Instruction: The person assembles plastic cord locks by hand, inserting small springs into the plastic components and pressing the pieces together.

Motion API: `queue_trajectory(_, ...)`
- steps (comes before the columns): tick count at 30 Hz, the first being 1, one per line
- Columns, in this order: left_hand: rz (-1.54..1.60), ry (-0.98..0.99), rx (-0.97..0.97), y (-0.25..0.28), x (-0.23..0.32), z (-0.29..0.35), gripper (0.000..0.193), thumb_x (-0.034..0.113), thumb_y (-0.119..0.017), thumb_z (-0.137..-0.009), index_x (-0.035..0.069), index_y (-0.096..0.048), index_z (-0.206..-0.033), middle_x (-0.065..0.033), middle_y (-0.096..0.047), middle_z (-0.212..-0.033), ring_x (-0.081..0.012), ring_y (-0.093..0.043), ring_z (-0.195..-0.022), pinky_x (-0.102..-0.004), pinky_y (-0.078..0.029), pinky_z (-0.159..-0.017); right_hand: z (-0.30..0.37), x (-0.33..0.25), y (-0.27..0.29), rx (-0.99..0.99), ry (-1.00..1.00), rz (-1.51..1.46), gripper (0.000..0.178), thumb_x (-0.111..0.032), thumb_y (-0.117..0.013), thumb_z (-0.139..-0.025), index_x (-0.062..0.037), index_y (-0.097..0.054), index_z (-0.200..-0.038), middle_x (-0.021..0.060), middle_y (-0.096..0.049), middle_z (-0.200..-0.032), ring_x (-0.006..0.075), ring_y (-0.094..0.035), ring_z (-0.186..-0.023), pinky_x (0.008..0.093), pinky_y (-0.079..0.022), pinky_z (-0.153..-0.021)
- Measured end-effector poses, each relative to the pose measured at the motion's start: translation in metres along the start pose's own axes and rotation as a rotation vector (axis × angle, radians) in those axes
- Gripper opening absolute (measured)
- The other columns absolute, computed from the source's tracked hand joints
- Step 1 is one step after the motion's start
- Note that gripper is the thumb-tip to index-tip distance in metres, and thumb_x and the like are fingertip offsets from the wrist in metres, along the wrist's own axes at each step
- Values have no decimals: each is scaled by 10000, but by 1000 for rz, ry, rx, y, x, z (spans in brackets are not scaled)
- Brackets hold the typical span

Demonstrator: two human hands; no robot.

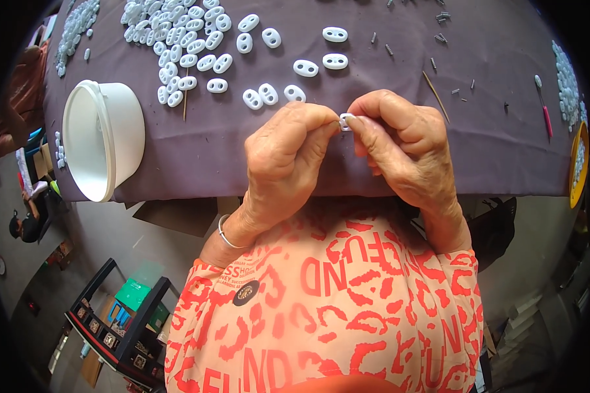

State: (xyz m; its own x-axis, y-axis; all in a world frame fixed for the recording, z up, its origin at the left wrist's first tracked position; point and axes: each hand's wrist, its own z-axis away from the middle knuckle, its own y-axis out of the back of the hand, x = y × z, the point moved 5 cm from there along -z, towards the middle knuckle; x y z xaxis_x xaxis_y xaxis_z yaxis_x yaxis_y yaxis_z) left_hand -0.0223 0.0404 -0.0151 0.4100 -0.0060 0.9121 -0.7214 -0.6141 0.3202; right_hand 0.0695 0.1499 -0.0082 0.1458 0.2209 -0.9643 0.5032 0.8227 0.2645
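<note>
A small white oval two-hole cord lock (345, 122) is pinched between the thumb and index finger of my right hand (400, 144). My left hand (288, 150) is closed, with its thumb and fingertip pressed together at the left end of this piece. What those left fingertips hold, if anything, is hidden. Just beyond my hands lie more loose cord locks, among them one by my left knuckles (294, 93) and a pair further off (335, 61). Several small metal springs (389, 49) are scattered to the far right of my hands.
A large heap of white cord locks (177, 26) covers the far left. At the left edge a white plastic tub (124, 134) lies tipped on its side. To the right are a wooden stick (436, 97), a pink-handled tool (547, 118) and a yellow bowl (577, 167) of small white parts.
</note>
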Motion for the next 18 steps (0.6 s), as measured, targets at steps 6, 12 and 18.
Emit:
queue_trajectory(6, 35, 85, 29, -1, -2, 1, 98, -72, -620, -774, -15, -576, -841, -81, -553, -697, -159, -526, -584, -262, -422, -522, -1, 4, -1, 24, -30, -62, 55, -44, -577, -851, 1, -605, -835, -11, -531, -562, 24, -447, -453, 178, -347, -399)
queue_trajectory(12, 52, 106, 39, 0, -4, 2, 110, -68, -631, -767, -15, -587, -852, -73, -565, -702, -138, -535, -587, -246, -425, -525, 0, 5, -1, 30, 18, -26, 63, -56, -585, -849, 2, -606, -834, -14, -527, -556, 23, -443, -448, 178, -340, -396)
queue_trajectory(18, 55, 107, 53, 1, -4, 1, 103, -65, -640, -762, -18, -598, -844, -69, -578, -695, -129, -542, -577, -239, -431, -522, -1, 5, -1, 16, 3, -43, 60, -48, -578, -850, 2, -597, -824, -15, -523, -548, 24, -443, -446, 182, -339, -394)
